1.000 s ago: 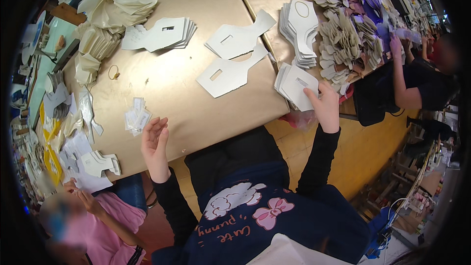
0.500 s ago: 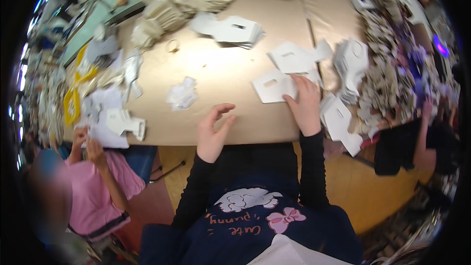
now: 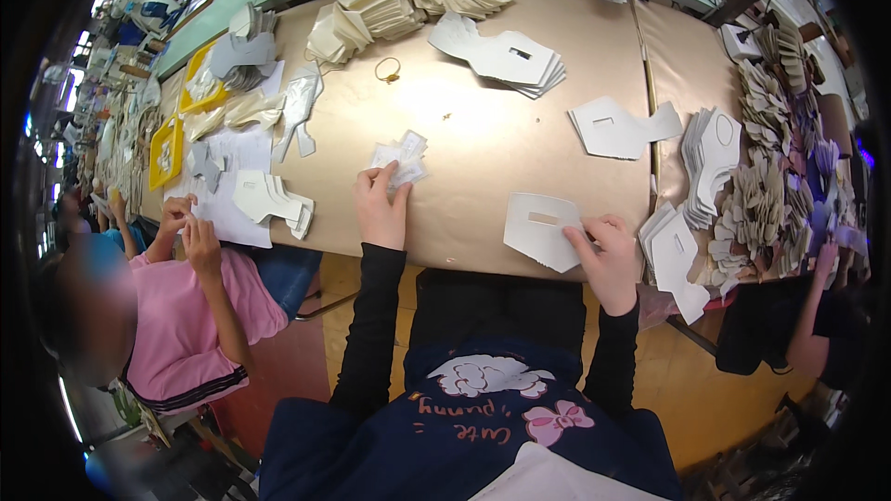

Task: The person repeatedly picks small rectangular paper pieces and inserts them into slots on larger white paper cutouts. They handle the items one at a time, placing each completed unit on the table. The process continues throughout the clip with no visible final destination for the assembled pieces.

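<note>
My right hand [image 3: 610,264] grips a white flat cut piece with a rectangular slot [image 3: 534,239] by its right end, thumb on top, near the table's front edge. My left hand [image 3: 382,209] has its fingertips at the near edge of a small heap of translucent whitish pieces [image 3: 408,153]. Its thumb and fingers are apart, and whether a piece lies between them is hard to see. Beyond my right hand lie similar slotted white pieces [image 3: 608,134]. Right of that hand is a fanned stack of white pieces [image 3: 670,246].
A taller white stack [image 3: 710,158] stands at the right, beside bundles of beige pieces [image 3: 756,195]. Farther back are another slotted stack [image 3: 515,56] and cream fabric bundles [image 3: 371,14]. A co-worker in pink [image 3: 200,292] sits at the left near yellow trays [image 3: 167,153].
My right hand has drawn a slotted white piece toward me, away from the others. My left hand has reached forward to the translucent heap. The whole view has shifted somewhat.
</note>
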A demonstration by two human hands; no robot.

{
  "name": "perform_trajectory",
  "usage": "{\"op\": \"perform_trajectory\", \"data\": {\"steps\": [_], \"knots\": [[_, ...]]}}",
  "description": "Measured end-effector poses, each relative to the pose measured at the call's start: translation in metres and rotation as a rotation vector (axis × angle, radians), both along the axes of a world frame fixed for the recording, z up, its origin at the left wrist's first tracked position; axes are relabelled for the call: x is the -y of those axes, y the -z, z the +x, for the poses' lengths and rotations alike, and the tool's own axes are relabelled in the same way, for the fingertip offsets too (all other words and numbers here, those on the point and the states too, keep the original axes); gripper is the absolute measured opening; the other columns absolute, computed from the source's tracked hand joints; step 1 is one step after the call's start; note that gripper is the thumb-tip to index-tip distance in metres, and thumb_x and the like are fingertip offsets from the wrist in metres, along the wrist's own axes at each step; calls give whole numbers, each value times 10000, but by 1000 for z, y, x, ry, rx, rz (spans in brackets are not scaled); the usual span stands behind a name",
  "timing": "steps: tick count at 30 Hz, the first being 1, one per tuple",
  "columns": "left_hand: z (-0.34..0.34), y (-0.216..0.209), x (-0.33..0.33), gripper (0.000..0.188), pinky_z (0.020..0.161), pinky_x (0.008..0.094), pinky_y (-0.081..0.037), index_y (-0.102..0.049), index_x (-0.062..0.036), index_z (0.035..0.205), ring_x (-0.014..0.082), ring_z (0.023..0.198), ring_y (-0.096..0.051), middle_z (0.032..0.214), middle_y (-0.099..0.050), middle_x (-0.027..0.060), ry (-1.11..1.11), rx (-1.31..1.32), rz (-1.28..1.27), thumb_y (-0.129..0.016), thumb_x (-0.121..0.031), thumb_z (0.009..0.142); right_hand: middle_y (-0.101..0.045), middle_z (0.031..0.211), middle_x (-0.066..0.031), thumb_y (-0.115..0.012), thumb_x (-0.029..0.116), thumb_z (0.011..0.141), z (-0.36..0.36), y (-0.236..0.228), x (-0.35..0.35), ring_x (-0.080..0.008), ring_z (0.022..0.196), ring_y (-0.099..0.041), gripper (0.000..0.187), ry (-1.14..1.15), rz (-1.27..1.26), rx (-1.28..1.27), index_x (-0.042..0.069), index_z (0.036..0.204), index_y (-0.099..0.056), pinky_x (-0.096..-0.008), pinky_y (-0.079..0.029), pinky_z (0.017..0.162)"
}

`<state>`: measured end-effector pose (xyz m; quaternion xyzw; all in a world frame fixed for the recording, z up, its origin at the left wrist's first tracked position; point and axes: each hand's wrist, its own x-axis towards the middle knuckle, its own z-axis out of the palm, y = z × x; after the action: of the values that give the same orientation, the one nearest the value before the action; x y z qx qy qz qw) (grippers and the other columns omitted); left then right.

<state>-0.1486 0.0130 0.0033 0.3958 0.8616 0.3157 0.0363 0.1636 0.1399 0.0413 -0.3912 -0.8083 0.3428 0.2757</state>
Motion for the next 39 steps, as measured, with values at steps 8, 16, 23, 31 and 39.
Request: {"op": "perform_trajectory", "data": {"steps": [8, 16, 23, 31, 39], "knots": [[-2, -8, 4, 305, 884, 394, -460, -645, -49, 1095, 286, 967, -581, 1049, -593, 101, 55, -52, -1, -754, -42, 810, -686, 762, -103, -740, 169, 882, -7, 40, 6, -262, 671, -601, 170, 169, 119, 73, 20, 960, -714, -373, -414, 815], [73, -29, -13, 515, 831, 280, -473, -381, -76, 1409, 143, 916, -594, 1040, -587, 41, 85, 1502, 563, -607, -53, 947, -688, 780, -94, -755, 140, 870, -1, 47, 5, -237, 680, -593, 154, 171, 86, -10, 11, 948, -725, -352, -424, 778], [110, -27, -24, 306, 892, 267, -459, -641, 4, 1280, 134, 927, -599, 1035, -651, 62, 188, 1467, 268, -521, -108, 1021, -655, 796, -55, -716, 79, 918, 31, 31, 23, -110, 717, -546, 148, 429, -382, -275, -52, 985, -704, -237, -431, 663], [136, -25, -13, 460, 889, 294, -528, -492, 15, 1451, 170, 949, -700, 1126, -721, 126, 406, 831, -137, -567, -78, 1007, -626, 819, -1, -703, 88, 939, 54, 17, 29, -74, 755, -505, 201, 536, -433, -405, -88, 1034, -684, -215, -411, 693], [131, -35, -9, 298, 815, 273, -543, -690, 24, 1217, 163, 864, -708, 1002, -747, 130, 241, 739, 139, -680, -23, 922, -627, 1214, -166, -680, 30, 881, 20, 1, 21, -341, 1129, -606, 367, 376, 3, 12, 3, 1245, -641, -391, -477, 973]]}}
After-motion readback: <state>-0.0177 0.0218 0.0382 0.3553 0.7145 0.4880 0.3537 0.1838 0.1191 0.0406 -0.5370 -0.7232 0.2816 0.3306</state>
